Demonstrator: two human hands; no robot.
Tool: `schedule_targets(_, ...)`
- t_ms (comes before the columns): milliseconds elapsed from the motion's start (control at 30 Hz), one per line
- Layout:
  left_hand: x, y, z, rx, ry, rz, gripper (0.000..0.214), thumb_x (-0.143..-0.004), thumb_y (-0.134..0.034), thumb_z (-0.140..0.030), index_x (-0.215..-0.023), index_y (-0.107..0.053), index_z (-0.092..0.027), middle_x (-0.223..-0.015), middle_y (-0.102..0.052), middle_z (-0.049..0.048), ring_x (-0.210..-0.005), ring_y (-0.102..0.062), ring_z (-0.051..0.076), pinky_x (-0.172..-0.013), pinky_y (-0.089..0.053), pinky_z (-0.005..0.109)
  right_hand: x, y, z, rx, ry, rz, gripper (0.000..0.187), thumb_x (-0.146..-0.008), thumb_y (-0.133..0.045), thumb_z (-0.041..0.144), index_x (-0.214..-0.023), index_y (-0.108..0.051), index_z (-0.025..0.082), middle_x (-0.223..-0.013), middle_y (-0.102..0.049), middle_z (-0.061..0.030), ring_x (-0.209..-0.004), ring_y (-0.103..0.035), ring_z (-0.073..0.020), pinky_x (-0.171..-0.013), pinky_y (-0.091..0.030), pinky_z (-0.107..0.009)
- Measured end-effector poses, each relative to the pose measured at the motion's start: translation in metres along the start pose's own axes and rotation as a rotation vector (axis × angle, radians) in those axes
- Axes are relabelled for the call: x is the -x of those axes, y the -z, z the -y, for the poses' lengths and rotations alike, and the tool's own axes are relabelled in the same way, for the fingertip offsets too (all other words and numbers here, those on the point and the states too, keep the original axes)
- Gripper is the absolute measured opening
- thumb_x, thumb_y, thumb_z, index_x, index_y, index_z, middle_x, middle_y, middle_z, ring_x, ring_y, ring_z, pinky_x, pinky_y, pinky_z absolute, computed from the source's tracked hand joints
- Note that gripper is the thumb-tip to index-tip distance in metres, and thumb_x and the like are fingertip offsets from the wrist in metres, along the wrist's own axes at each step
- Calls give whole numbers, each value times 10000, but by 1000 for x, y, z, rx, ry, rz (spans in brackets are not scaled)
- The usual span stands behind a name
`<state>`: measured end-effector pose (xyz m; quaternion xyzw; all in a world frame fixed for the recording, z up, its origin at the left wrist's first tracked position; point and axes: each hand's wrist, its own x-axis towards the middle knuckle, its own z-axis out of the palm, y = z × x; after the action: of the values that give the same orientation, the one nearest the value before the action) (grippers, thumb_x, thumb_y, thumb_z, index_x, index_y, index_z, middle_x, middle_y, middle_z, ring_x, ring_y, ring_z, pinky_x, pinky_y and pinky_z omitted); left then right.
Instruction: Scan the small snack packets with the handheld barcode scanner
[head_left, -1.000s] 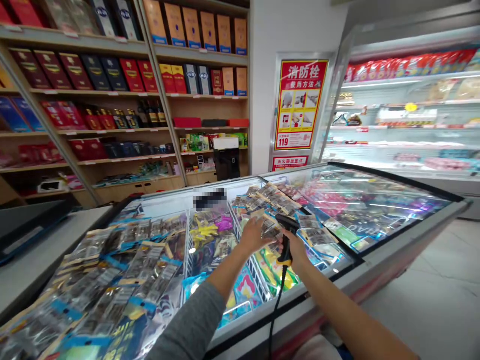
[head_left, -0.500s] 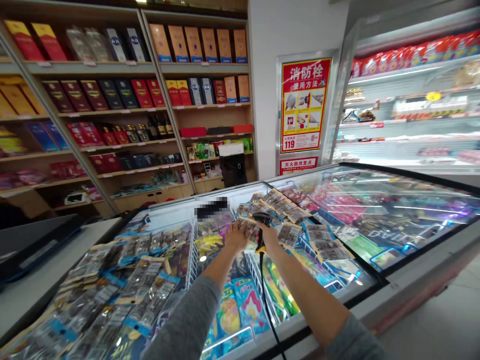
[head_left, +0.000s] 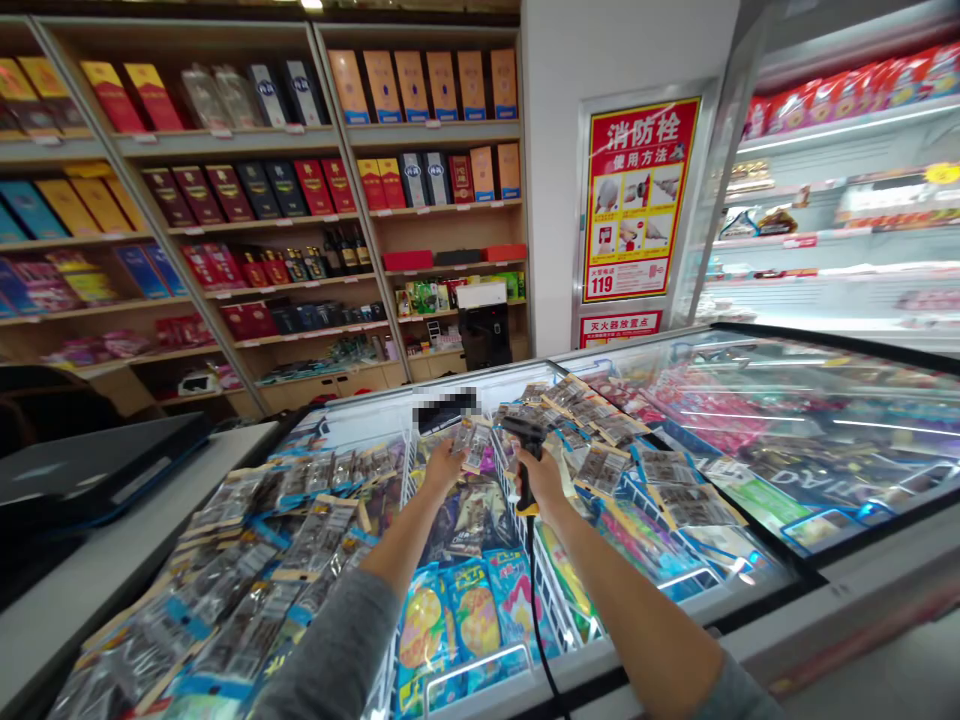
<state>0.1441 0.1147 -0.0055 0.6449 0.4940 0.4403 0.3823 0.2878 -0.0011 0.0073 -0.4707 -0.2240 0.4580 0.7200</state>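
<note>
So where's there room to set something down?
Room shows on the white counter, between the dark case and freezer rim, and on the glass lid at right. Packets crowd the open bins around the left hand and right hand.

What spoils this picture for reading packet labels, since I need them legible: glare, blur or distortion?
Head view: bright glare streaks cross the glass freezer lid; wide-angle distortion makes the wooden shelves lean; a pixelated patch hides something at the freezer's back; the packet print is too small to read.

Wall: white wall (head_left: pixel 551 170), red fire-hydrant poster (head_left: pixel 641 200) | Left: wooden shelves (head_left: pixel 225 143) of boxed liquor | Right: lit refrigerated case (head_left: pixel 847 260)
</note>
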Motion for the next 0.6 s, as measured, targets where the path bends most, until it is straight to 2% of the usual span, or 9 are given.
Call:
schedule_targets(133,30,42,15,253,131,-65,276,-665,-732,-365,-833,-603,-187,-662,-643,-14,-621,-654,153,-666,-564,326,27,-29,-17,149,37,201,305,-648,-725,407,-743,-498,227,-440,-507,86,-300,-412,-102,-307,-297,-218)
schedule_targets(267,46,70,29,494,133,-188,383,-587,-780,-399,-840,-593,-181,-747,-663,-1,-724,-667,150,-727,-562,313,51,-45,-30,293,61,328,212,-663,-736,332,-739,-569,227,-416,-480,78,-334,-421,-115,-358,-275,-230)
schedule_targets(433,42,75,39,593,125,-379,297,-634,-721,-392,-781,-550,-199,-762,-667,8,-753,-666,152,-694,-549,277,66,-44,-37,381,75,383,187,-637,-762,291,-719,-604,234,-441,-497,49,-434,-480,-155,-413,-285,-245)
schedule_targets(600,42,70,41,569,118,-345,331,-644,-691,-439,-835,-568,-198,-787,-674,4,-780,-661,157,-700,-527,265,77,-45,-40,419,71,383,177,-650,-758,294,-715,-606,229,-438,-484,51,-434,-472,-151,-430,-288,-246)
